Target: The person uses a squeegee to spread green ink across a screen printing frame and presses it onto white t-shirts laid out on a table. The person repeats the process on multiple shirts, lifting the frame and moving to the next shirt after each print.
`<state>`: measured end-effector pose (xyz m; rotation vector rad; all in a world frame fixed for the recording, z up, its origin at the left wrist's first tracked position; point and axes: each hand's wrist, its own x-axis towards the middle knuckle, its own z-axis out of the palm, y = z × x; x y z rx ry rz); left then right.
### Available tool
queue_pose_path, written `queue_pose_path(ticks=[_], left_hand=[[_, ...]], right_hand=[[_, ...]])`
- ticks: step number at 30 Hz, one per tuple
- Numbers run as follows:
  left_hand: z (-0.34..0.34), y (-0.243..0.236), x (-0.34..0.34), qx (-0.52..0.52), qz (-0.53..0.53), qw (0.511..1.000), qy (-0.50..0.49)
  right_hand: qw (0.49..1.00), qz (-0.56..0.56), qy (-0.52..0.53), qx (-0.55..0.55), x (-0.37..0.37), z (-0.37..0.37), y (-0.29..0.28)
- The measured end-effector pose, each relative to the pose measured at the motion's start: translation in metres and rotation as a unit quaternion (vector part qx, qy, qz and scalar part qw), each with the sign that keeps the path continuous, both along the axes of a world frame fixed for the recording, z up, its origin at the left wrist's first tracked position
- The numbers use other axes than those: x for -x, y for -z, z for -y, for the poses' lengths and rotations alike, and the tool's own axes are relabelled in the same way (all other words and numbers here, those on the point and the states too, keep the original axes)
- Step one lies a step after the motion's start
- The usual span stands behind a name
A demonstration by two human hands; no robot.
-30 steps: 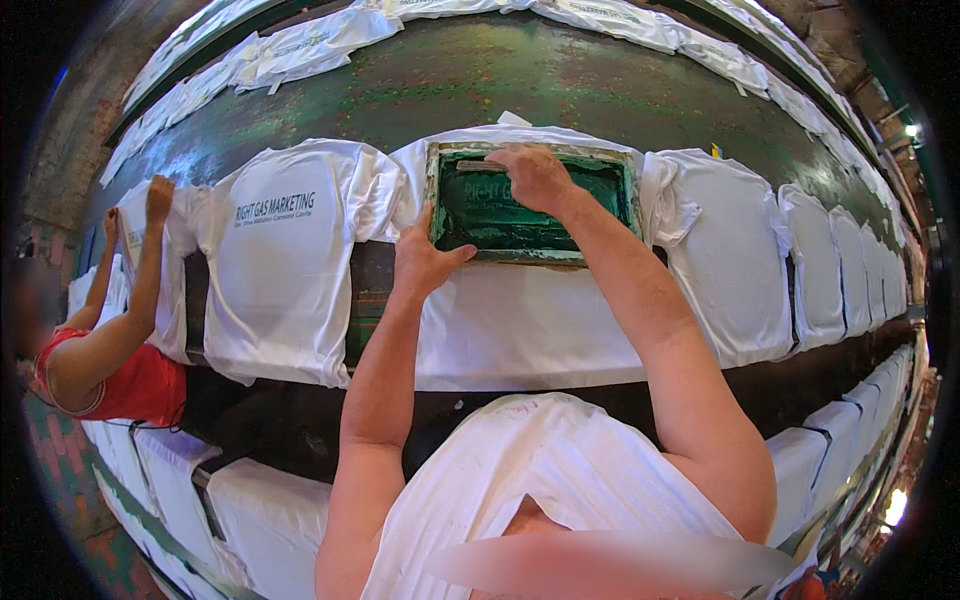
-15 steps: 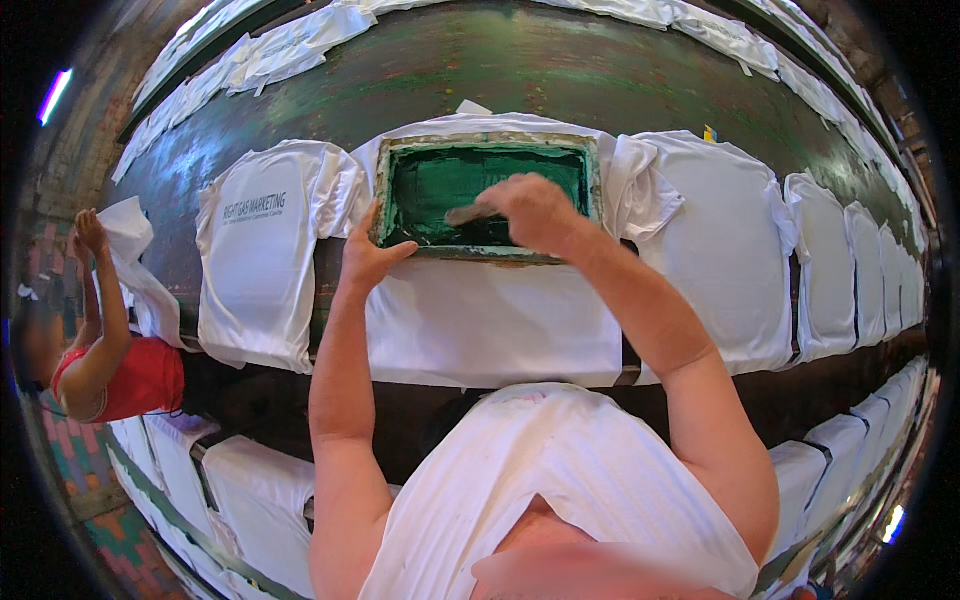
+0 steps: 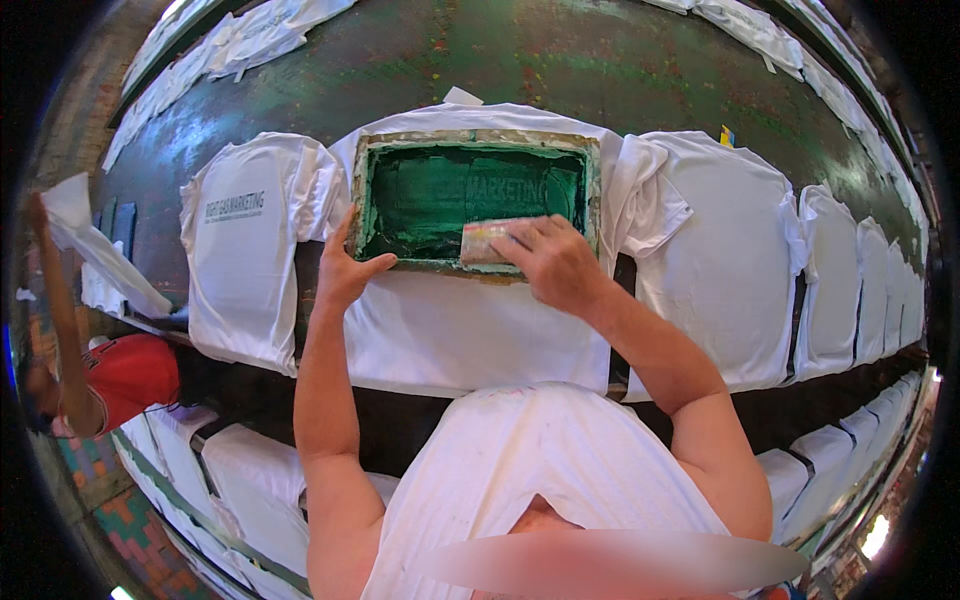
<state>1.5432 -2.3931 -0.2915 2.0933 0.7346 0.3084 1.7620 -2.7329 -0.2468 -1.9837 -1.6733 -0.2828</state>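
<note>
A screen-printing frame (image 3: 480,136) with dark green ink inside lies flat on a white T-shirt (image 3: 475,330). Pale lettering shows through the ink in its mesh. My left hand (image 3: 345,268) grips the frame's near left corner, fingers along the left side and thumb at the near edge. In my right hand (image 3: 562,262) is a squeegee (image 3: 487,242) with a pale, ink-smeared handle, at the near side of the mesh. The fingers are closed over its right end. Its lower edge is hidden in the ink.
A printed white T-shirt (image 3: 238,270) lies to the left; several white shirts, among them one close by (image 3: 715,280), line the dark table (image 3: 500,65) to the right. Far left, a person in a red top (image 3: 135,380) lifts a white shirt (image 3: 100,245). More shirts lie behind me.
My right hand has brought the squeegee to the near side of the frame and turned it broadside. Lettering is now visible in the mesh. The person at left has raised the shirt.
</note>
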Motion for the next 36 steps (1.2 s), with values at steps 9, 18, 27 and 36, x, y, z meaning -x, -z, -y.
queue_pose_path(ticks=[9, 18, 27, 36], left_hand=[[0.004, -0.007, -0.002, 0.01, 0.009, 1.0, 0.004], [0.005, -0.003, -0.001, 0.023, 0.019, 1.0, -0.001], [0.006, -0.008, 0.001, -0.004, 0.007, 1.0, -0.005], [0.008, -0.023, 0.0, -0.004, -0.033, 0.999, -0.011]], right_hand=[[0.991, -0.09, 0.057, 0.076, -0.077, 0.001, -0.027], [0.993, -0.044, 0.093, 0.054, -0.026, 0.006, -0.015], [0.99, -0.105, -0.008, 0.092, -0.033, -0.072, -0.038], [0.995, -0.051, 0.039, 0.071, -0.045, -0.194, -0.024]])
